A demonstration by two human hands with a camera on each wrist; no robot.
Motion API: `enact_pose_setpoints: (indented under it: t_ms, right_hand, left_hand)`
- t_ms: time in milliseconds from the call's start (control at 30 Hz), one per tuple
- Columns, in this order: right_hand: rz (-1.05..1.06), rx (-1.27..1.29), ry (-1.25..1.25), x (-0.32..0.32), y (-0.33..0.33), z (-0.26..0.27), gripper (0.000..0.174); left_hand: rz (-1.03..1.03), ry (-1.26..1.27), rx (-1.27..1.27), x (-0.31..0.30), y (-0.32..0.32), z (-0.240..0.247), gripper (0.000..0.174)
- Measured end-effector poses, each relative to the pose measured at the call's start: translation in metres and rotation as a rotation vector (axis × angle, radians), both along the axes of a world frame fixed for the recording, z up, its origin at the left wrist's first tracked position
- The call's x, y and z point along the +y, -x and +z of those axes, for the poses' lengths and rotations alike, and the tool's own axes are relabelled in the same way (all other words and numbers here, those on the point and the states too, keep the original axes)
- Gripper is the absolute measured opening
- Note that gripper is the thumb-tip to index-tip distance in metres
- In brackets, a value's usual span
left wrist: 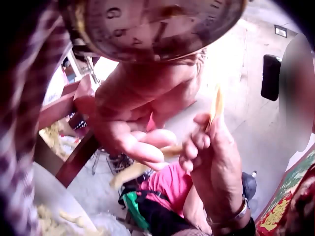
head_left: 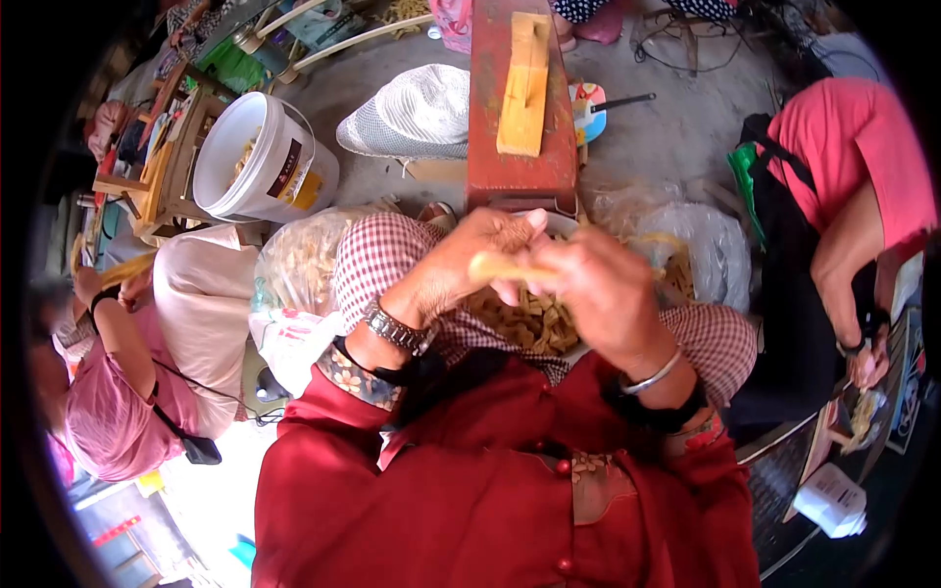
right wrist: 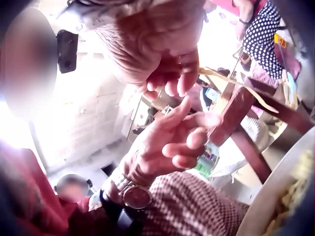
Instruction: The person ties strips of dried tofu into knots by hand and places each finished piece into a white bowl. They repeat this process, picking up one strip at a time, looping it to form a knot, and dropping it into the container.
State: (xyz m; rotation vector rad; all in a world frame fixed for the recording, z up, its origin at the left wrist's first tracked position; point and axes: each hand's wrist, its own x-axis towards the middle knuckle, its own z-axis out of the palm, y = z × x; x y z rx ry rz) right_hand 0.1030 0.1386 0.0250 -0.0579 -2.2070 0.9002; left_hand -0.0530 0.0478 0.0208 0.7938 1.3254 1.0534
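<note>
A thin yellowish strip [head_left: 505,268] is pinched in the right hand [head_left: 610,299], blurred in the head view; the left wrist view shows a strip end [left wrist: 217,103] rising above the right thumb [left wrist: 225,147]. From the right hand [right wrist: 157,54], the strip [right wrist: 238,83] trails sideways in the right wrist view. Close beside it the left hand [head_left: 480,257] has loosely bent fingers, and in the right wrist view this left hand [right wrist: 165,145] grips nothing visible. Below both hands, a pale bowl [right wrist: 275,189] holds many short yellowish pieces [head_left: 544,328], partly hidden by the hands.
Ahead stands a red bench [head_left: 520,181] with a wooden block [head_left: 524,98] on it. A white bucket [head_left: 221,167], a white hat [head_left: 421,108] and plastic bags [head_left: 701,240] lie around. People sit at left [head_left: 127,402] and right [head_left: 853,167].
</note>
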Motion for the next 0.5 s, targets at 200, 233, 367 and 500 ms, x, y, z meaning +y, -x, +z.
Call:
enact_pose_setpoints:
  t_ms: [200,233,367,500]
  right_hand:
    - [0.167,-0.006,0.071,-0.055,-0.006,-0.013,0.012]
    - [0.197,-0.015,0.103,-0.056,-0.009,-0.014,0.011]
    - [0.342,-0.233,0.886,-0.064,-0.029,-0.023,0.026]
    - [0.439,0.112,1.283,-0.069,-0.034,-0.023,0.026]
  left_hand:
    - [0.202,0.067,-0.541,-0.026,-0.040,0.004,0.036]
    - [0.176,0.039,-0.512,-0.028,-0.039,-0.002,0.035]
    - [-0.026,-0.107,-0.770,-0.043,-0.028,-0.011,0.029]
    - [0.437,-0.127,-0.792,-0.042,-0.053,-0.017,0.024]
